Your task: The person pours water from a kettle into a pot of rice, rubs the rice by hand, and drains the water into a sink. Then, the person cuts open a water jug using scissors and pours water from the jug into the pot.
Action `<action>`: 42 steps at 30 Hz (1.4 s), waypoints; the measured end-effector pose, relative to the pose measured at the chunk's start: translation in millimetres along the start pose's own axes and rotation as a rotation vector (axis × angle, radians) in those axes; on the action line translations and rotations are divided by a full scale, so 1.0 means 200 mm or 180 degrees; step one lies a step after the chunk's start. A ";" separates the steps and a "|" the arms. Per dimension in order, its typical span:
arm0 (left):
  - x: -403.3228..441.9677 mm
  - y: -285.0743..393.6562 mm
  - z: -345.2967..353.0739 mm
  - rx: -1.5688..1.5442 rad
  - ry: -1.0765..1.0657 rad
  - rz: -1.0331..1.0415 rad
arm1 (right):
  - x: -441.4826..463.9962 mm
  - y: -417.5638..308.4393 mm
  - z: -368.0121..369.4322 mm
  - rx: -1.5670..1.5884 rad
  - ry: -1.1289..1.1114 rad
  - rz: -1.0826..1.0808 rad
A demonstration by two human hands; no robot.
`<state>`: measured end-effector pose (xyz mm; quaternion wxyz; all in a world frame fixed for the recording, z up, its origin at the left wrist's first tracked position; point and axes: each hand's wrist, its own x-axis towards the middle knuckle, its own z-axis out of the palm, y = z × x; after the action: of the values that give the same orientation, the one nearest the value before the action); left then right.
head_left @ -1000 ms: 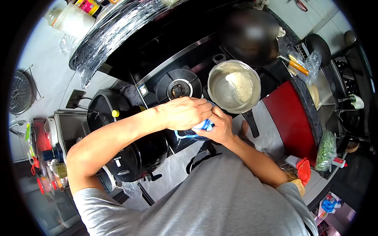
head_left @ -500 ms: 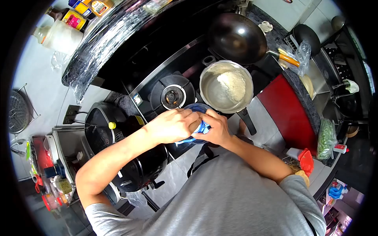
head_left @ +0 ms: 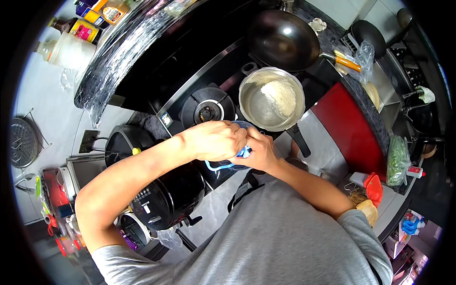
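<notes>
Head: left hand (head_left: 216, 141) curled inward.

The person's bare left arm (head_left: 147, 166) bends sharply at the elbow (head_left: 91, 209), the left hand (head_left: 216, 140) curled, back upward, against the bent fingers (head_left: 255, 136) of the right hand (head_left: 262, 153), whose forearm (head_left: 311, 185) slants inward.

Wok (head_left: 285, 40) top right of centre, wooden handle (head_left: 348, 63) out right, clear plastic bag (head_left: 366, 54) near its tip. Bag of greens (head_left: 397, 161) far right, small bottle (head_left: 414, 171) beside it. Perforated strainer (head_left: 23, 142) on left wall, power socket (head_left: 89, 141) nearer in. Black cooker (head_left: 166, 199) lower left. White tub (head_left: 71, 52) upper left.
</notes>
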<state>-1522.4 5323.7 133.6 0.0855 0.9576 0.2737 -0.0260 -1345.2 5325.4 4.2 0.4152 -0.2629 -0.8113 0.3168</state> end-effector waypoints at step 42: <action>0.85 1.01 0.15 -0.2906 0.1421 -0.2887 | -3.16 1.64 -2.40 -0.1666 0.2144 0.4915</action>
<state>-1272.1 5237.7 118.8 0.4032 0.5985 0.6428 0.2570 -561.3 5247.8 -338.0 0.2288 -0.9038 -0.2881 0.2186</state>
